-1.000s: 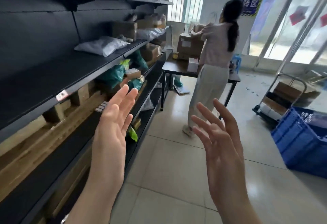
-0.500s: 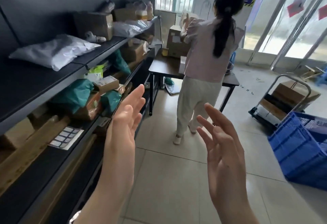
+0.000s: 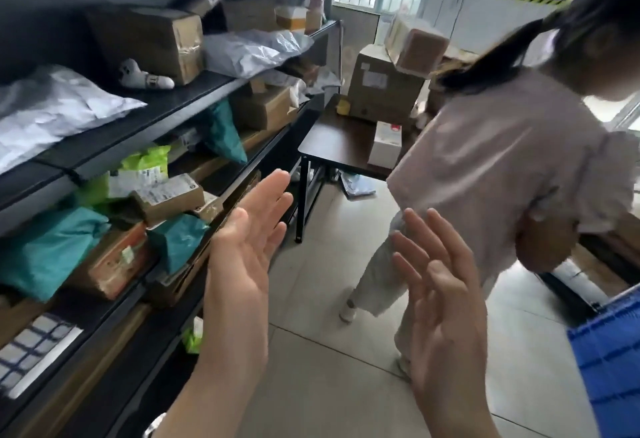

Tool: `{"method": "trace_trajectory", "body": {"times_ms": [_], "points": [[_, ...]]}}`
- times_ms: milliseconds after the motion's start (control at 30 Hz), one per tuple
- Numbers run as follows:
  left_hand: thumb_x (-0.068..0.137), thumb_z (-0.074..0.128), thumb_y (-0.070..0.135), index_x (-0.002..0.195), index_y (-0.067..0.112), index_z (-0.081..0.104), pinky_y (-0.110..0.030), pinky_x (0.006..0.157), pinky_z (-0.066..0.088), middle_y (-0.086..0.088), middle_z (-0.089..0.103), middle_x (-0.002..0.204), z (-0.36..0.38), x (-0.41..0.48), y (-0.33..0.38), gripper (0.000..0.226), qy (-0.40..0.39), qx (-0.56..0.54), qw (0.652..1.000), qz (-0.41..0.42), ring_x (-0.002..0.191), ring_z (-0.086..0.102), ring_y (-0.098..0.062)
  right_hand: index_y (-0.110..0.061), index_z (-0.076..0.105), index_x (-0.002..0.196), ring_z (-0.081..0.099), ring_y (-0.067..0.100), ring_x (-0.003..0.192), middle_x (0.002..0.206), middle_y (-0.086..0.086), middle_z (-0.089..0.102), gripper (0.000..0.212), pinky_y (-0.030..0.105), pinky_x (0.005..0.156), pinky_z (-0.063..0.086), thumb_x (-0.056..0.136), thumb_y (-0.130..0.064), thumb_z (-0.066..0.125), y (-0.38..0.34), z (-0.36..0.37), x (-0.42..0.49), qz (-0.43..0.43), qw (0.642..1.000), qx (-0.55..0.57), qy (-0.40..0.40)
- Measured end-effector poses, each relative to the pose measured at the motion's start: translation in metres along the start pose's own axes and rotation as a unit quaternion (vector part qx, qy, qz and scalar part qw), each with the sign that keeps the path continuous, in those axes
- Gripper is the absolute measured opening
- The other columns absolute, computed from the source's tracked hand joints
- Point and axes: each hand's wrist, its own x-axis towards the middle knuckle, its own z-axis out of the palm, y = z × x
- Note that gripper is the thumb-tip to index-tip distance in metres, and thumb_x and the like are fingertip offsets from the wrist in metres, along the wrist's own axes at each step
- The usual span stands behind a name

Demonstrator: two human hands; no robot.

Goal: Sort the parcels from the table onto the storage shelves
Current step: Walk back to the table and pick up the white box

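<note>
My left hand point(image 3: 244, 250) and my right hand point(image 3: 438, 294) are both raised in front of me, palms facing each other, fingers apart, holding nothing. Ahead stands the dark table point(image 3: 332, 143) with a large brown box point(image 3: 382, 91), a smaller tan box point(image 3: 420, 42) stacked on top and a small white box point(image 3: 386, 143). The black storage shelves point(image 3: 149, 132) run along my left, loaded with brown boxes point(image 3: 152, 39), grey bags point(image 3: 55, 108) and teal bags point(image 3: 45, 247).
A person in a pale pink top point(image 3: 512, 174) stands close on my right, between me and the table, carrying a brown parcel point(image 3: 543, 243). A blue plastic crate point(image 3: 609, 354) sits at the right edge. Tiled floor point(image 3: 325, 368) lies between the shelves and the person.
I have walked forward along the shelves toward the table. The other person has turned away from the table and come much nearer. My hands stay raised and empty.
</note>
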Motion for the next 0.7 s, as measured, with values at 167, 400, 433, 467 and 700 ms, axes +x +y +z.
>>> {"method": "trace_trajectory", "body": {"times_ms": [167, 400, 433, 467, 700], "points": [[0.091, 0.032, 0.037, 0.126, 0.034, 0.066, -0.035, 0.108, 0.040, 0.015, 0.068, 0.135, 0.011, 0.085, -0.042, 0.048, -0.010, -0.005, 1.000, 0.019, 0.126, 0.062, -0.004, -0.038, 0.074, 0.116, 0.073, 0.021, 0.117, 0.128, -0.004, 0.078, 0.051, 0.026, 0.094, 0.058, 0.089, -0.012, 0.039, 0.043, 0.007, 0.084, -0.007, 0.999, 0.014, 0.039], [0.095, 0.025, 0.035, 0.124, 0.036, 0.065, -0.035, 0.111, 0.038, 0.017, 0.070, 0.131, 0.031, 0.230, -0.089, 0.049, -0.099, 0.020, 0.995, -0.016, 0.128, 0.060, -0.003, -0.031, 0.065, 0.119, 0.077, 0.011, 0.104, 0.126, -0.003, 0.077, 0.045, 0.021, 0.090, 0.059, 0.085, -0.013, 0.040, 0.088, 0.036, 0.210, -0.039, 0.988, 0.032, 0.149], [0.095, 0.025, 0.035, 0.122, 0.035, 0.067, -0.035, 0.111, 0.038, 0.017, 0.071, 0.130, 0.035, 0.251, -0.092, 0.050, -0.113, 0.015, 0.993, -0.021, 0.127, 0.061, -0.003, -0.031, 0.065, 0.118, 0.077, 0.011, 0.102, 0.125, -0.004, 0.077, 0.045, 0.020, 0.088, 0.059, 0.085, -0.014, 0.041, 0.091, 0.039, 0.226, -0.044, 0.985, 0.029, 0.164], [0.095, 0.025, 0.035, 0.121, 0.034, 0.067, -0.035, 0.111, 0.038, 0.016, 0.072, 0.129, 0.040, 0.270, -0.096, 0.050, -0.125, 0.009, 0.992, -0.026, 0.126, 0.061, -0.004, -0.032, 0.066, 0.117, 0.077, 0.011, 0.101, 0.124, -0.004, 0.078, 0.044, 0.020, 0.087, 0.060, 0.084, -0.014, 0.042, 0.093, 0.041, 0.242, -0.048, 0.983, 0.023, 0.177], [0.093, 0.027, 0.036, 0.120, 0.032, 0.068, -0.035, 0.108, 0.040, 0.013, 0.074, 0.126, 0.096, 0.369, -0.133, 0.049, -0.171, -0.016, 0.984, -0.055, 0.124, 0.063, -0.006, -0.032, 0.067, 0.120, 0.075, 0.020, 0.110, 0.125, -0.001, 0.079, 0.042, 0.026, 0.092, 0.060, 0.089, -0.020, 0.043, 0.107, 0.029, 0.338, -0.060, 0.971, -0.019, 0.231]]}}
